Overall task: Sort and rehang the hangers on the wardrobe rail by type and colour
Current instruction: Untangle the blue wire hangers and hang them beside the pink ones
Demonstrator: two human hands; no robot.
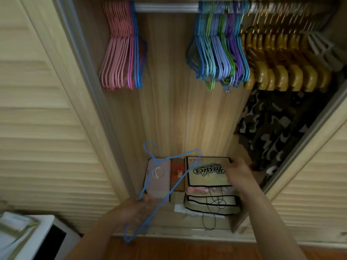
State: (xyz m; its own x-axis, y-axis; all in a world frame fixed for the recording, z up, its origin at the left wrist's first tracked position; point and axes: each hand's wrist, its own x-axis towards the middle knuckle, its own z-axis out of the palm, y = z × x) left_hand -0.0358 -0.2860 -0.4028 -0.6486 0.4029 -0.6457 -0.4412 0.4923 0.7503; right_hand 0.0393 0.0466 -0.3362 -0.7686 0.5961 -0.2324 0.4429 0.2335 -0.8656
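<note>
Everything here is placed off the silver metal wardrobe rail (165,7) running across the top. Far left of it is a cream louvred door (37,109), and low in that corner sits a white box-like thing (28,233) I can't really make out. Hanging at the rail's left end is a tight bunch of pink wire hangers (116,53) with a couple of blue ones on its right side. Well below the rail, the left hand (131,209) has its fingers curled round one side of a thin blue wire hanger (165,184), which is off the rail and tilted, hook pointing up toward it. Straight under the rail's bare middle stretch, the wardrobe floor holds a pinkish flat box (159,177), a small cardboard box and a beige printed bag with black trim (206,177). The right hand (238,171) rests on that bag's right edge; it's blurry, so I can't tell how far its fingers are curled. Back up on the rail, right of the gap, hangs a mixed blue, green and purple wire hanger bunch (219,51), then a row of chunky yellow-brown wooden hangers (281,62). Under those is a dark camouflage garment (272,128).
</note>
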